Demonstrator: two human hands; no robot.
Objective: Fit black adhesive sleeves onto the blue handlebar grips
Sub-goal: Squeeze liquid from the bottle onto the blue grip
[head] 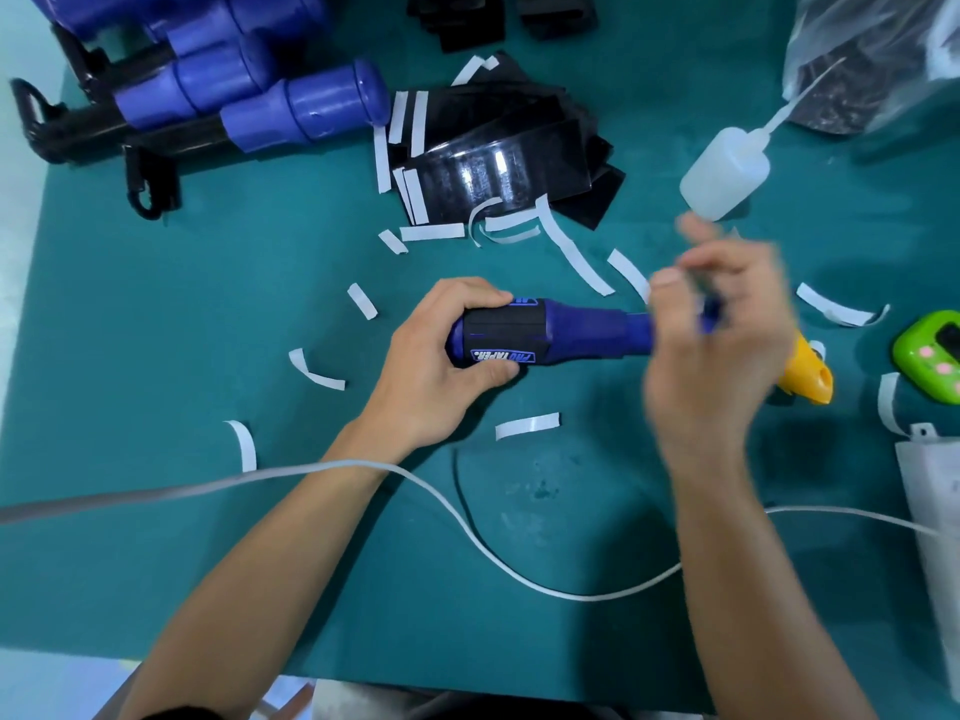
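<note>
My left grip (436, 356) clamps the blue handle (587, 330); right grip (722, 345) blurred, cannot tell; twisting could skew the black sleeve (501, 330).

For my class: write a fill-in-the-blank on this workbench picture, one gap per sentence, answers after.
1. The left hand holds the blue handlebar grip, which has a ____ sleeve wrapped round it.
2. The backing strips scattered over the mat are ____.
3. The squeeze bottle lies on its ____, beyond the right hand.
Missing words: black; white; side.
</note>
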